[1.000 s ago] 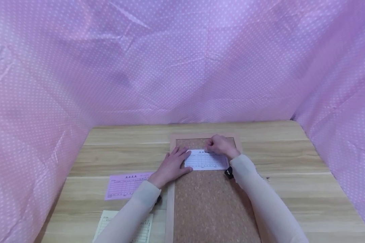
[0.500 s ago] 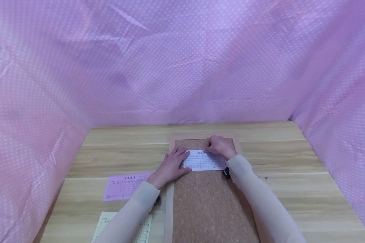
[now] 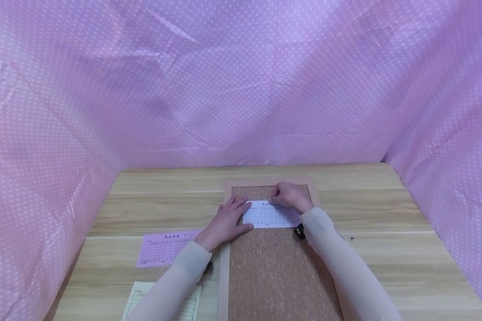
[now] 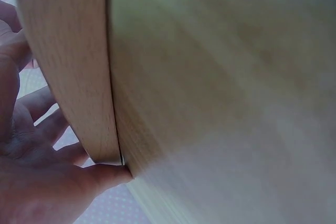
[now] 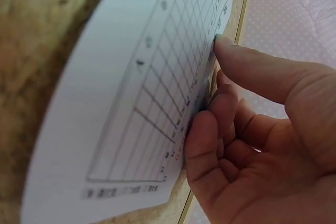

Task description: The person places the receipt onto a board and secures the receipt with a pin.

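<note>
A white printed form [image 3: 270,217] lies on the cork board [image 3: 281,276] near its far end. My left hand [image 3: 226,221] rests at the form's left edge with fingers spread, fingertips and thumb on the paper. In the left wrist view, the fingers of the left hand [image 4: 47,145] reach past the board's wooden frame [image 4: 76,66]. My right hand [image 3: 290,196] is at the form's top edge, thumb and curled fingers together. In the right wrist view, the thumb [image 5: 257,69] meets that edge; I cannot tell what small thing the fingertips hide.
A pink printed form [image 3: 164,249] and a pale yellow form [image 3: 190,305] lie on the wooden table [image 3: 385,209] left of the board, partly under the left arm. A tiny dark item [image 3: 352,239] lies right of the board. A pink dotted curtain [image 3: 225,80] surrounds the table.
Both hands keep nearly the same place on the form and board. The head view has shifted very slightly, so everything sits a little lower.
</note>
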`<state>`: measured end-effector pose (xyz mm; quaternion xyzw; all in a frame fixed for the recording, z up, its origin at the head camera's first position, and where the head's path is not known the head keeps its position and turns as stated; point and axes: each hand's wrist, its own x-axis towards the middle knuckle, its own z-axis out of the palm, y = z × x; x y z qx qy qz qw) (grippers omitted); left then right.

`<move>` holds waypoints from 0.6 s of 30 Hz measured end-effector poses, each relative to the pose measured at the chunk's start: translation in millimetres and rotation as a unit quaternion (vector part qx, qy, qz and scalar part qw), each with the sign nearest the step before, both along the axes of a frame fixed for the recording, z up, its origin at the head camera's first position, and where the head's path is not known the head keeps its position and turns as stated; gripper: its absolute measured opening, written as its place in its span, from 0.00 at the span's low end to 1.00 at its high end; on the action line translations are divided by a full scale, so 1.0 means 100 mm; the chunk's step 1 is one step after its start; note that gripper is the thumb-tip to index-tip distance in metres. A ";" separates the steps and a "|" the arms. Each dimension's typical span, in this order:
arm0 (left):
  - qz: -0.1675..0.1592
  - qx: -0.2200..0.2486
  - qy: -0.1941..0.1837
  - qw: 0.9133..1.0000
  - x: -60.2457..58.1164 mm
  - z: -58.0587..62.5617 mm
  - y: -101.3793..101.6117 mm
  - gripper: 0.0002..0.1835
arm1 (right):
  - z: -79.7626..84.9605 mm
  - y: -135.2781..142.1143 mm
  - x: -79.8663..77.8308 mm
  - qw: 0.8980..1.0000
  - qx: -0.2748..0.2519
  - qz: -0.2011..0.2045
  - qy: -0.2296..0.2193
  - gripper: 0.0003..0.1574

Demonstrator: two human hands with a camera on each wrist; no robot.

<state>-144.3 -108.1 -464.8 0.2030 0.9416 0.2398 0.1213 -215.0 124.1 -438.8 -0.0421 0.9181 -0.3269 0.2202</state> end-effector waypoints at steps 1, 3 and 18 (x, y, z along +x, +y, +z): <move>-0.001 0.000 0.000 1.000 0.00 0.00 0.00 0.38 | 0.00 0.00 0.00 1.000 -0.001 -0.002 -0.001 0.06; -0.002 0.003 0.002 1.000 0.00 0.00 0.00 0.38 | 0.00 0.01 0.00 1.000 -0.004 -0.006 -0.002 0.06; 0.003 -0.019 -0.002 1.000 0.05 0.07 0.00 0.39 | -0.07 0.16 0.01 0.995 -0.069 0.027 0.069 0.09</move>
